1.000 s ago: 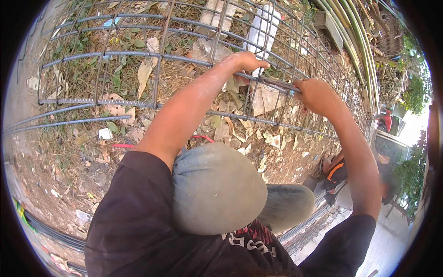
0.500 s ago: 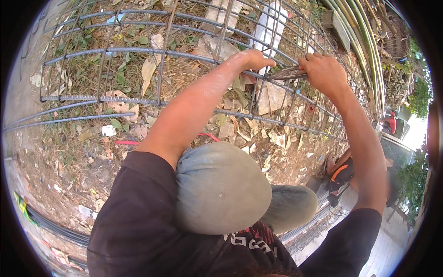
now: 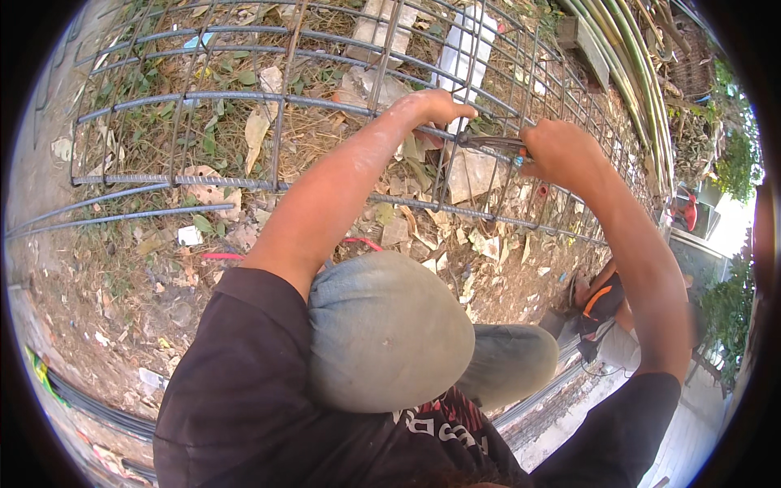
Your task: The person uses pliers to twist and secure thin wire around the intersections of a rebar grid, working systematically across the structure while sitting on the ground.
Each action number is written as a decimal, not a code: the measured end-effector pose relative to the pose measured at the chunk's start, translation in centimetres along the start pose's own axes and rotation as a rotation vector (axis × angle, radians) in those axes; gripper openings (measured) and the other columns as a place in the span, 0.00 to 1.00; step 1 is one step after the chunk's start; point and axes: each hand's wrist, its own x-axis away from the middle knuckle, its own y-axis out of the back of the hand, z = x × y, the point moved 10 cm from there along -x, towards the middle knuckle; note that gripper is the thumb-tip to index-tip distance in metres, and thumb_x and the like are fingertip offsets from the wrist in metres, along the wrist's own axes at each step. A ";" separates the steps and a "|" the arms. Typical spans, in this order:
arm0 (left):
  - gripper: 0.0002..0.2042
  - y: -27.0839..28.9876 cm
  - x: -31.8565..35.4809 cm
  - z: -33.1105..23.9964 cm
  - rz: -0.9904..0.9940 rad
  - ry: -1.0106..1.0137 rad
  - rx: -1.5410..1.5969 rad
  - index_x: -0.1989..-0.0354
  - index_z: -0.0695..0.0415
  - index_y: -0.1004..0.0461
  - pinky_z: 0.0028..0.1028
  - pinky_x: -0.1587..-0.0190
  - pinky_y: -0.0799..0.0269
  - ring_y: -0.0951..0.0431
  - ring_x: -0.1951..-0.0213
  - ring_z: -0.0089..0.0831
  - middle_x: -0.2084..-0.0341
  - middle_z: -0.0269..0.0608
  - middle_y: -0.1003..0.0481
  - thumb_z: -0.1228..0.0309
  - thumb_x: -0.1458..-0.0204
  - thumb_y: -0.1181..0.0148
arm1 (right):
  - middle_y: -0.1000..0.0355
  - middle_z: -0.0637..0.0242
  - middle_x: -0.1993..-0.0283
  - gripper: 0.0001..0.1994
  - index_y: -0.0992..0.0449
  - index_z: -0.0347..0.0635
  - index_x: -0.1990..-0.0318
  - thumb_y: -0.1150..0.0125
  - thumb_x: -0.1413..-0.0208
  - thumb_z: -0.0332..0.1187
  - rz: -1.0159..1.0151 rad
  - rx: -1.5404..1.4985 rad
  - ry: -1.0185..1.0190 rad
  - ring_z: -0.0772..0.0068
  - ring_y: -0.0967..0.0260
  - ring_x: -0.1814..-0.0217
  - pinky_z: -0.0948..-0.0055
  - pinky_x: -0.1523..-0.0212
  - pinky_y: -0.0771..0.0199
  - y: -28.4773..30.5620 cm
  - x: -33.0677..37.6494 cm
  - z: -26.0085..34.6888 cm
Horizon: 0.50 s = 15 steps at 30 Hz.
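Note:
A long rebar cage [image 3: 325, 103] of ribbed bars and thinner square stirrups lies across the ground before me. My left hand [image 3: 439, 108] is closed over one of its bars near a crossing, thumb stretched to the right; the other fingers are mostly hidden. My right hand [image 3: 561, 154] grips a pair of pincers [image 3: 493, 142] by the handles, a bit of orange showing at the grip. The jaws point left and meet the crossing of bar and stirrup just below my left hand. Any wire in the jaws is too small to make out.
Under the cage lie dry leaves, a white block [image 3: 468, 53] and flat stones [image 3: 476, 175]. Two loose bars [image 3: 122, 213] stick out at left. Bamboo poles [image 3: 626, 73] run along the far right. Another person [image 3: 606, 305] crouches at right, beyond my bent knee [image 3: 390, 333].
My right hand has turned and dropped slightly, bringing the pincers level and showing their orange handle. The left hand keeps its place on the cage; the whole view has shifted a little.

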 end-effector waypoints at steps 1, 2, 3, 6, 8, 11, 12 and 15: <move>0.38 0.0 0.0 -0.1 0.007 0.003 -0.006 0.52 0.71 0.23 0.36 0.65 0.19 0.15 0.70 0.36 0.59 0.55 0.19 0.39 0.47 0.39 | 0.22 0.56 0.70 0.13 0.23 0.33 0.64 0.29 0.48 0.34 0.212 -0.344 -0.094 0.62 0.21 0.72 0.63 0.72 0.19 -2.2 0.2 -0.6; 0.38 -0.2 -0.1 -0.4 0.011 -0.008 -0.004 0.52 0.71 0.23 0.36 0.65 0.19 0.15 0.70 0.36 0.59 0.55 0.19 0.39 0.47 0.39 | 0.23 0.55 0.74 0.14 0.24 0.30 0.66 0.27 0.51 0.32 0.418 -0.683 -0.191 0.64 0.22 0.77 0.65 0.75 0.20 -4.1 1.2 -0.5; 0.37 -0.2 -0.4 -0.5 0.019 -0.011 -0.034 0.49 0.70 0.24 0.38 0.70 0.20 0.15 0.71 0.37 0.58 0.54 0.19 0.40 0.45 0.40 | 0.27 0.56 0.80 0.14 0.27 0.28 0.70 0.28 0.53 0.29 0.444 -0.895 -0.233 0.66 0.26 0.83 0.68 0.80 0.23 -5.3 1.4 -0.6; 0.36 -0.6 -0.7 -0.6 0.009 -0.039 -0.015 0.48 0.70 0.26 0.40 0.75 0.21 0.14 0.73 0.39 0.58 0.56 0.20 0.42 0.43 0.40 | 0.26 0.57 0.78 0.18 0.28 0.30 0.62 0.26 0.55 0.31 0.412 -1.021 -0.253 0.68 0.26 0.84 0.70 0.84 0.26 -8.0 2.0 -0.4; 0.36 -0.2 -0.5 0.1 -0.006 -0.014 -0.008 0.47 0.70 0.26 0.42 0.74 0.21 0.14 0.73 0.40 0.58 0.55 0.20 0.42 0.43 0.40 | 0.23 0.54 0.62 0.19 0.29 0.33 0.55 0.28 0.51 0.31 0.309 -0.798 -0.234 0.66 0.22 0.73 0.68 0.76 0.22 -6.8 2.5 0.4; 0.36 -0.4 -0.6 0.0 0.044 -0.002 -0.035 0.43 0.66 0.27 0.43 0.71 0.21 0.14 0.72 0.38 0.56 0.53 0.20 0.41 0.44 0.41 | 0.29 0.63 0.47 0.19 0.30 0.38 0.42 0.43 0.42 0.29 -0.362 0.180 -0.128 0.62 0.33 0.39 0.59 0.38 0.31 -0.6 4.1 1.4; 0.36 -0.4 -0.6 -0.1 0.052 -0.003 -0.032 0.43 0.64 0.27 0.42 0.71 0.21 0.14 0.72 0.37 0.55 0.52 0.20 0.41 0.44 0.41 | 0.29 0.63 0.47 0.19 0.30 0.38 0.42 0.43 0.42 0.29 -0.359 0.177 -0.131 0.62 0.33 0.39 0.59 0.38 0.31 -0.5 4.4 1.3; 0.36 -0.6 -0.5 -0.4 0.043 0.007 -0.042 0.42 0.62 0.27 0.42 0.70 0.21 0.14 0.72 0.36 0.54 0.52 0.20 0.40 0.44 0.42 | 0.28 0.61 0.48 0.20 0.30 0.38 0.41 0.44 0.40 0.31 -0.543 0.218 -0.049 0.61 0.35 0.38 0.59 0.36 0.36 1.4 5.9 2.1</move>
